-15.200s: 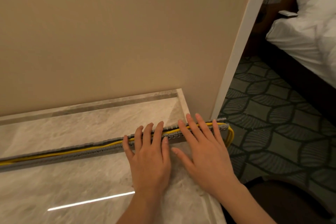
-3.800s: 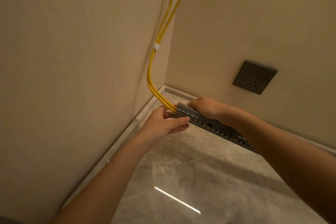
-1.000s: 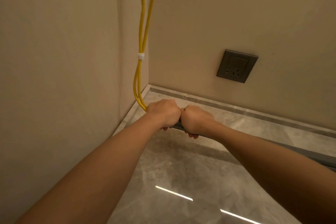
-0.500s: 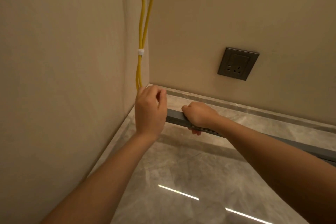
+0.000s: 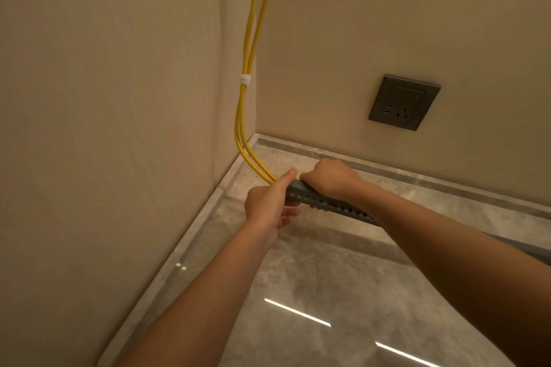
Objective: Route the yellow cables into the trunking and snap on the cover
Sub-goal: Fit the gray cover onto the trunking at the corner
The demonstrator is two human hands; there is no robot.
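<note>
Surface: glossy grey marble top (image 5: 313,283) in a corner of matt beige walls
Trunking (image 5: 334,205): long grey plastic channel with slotted side, lying on the marble
Yellow cables (image 5: 250,48): two round cords hanging, entering the trunking end
Left hand (image 5: 268,202): thumb on the end, fingers loosely curled
Right hand (image 5: 329,177): fingers curled together, pressing the smooth cover (image 5: 298,185)
</note>
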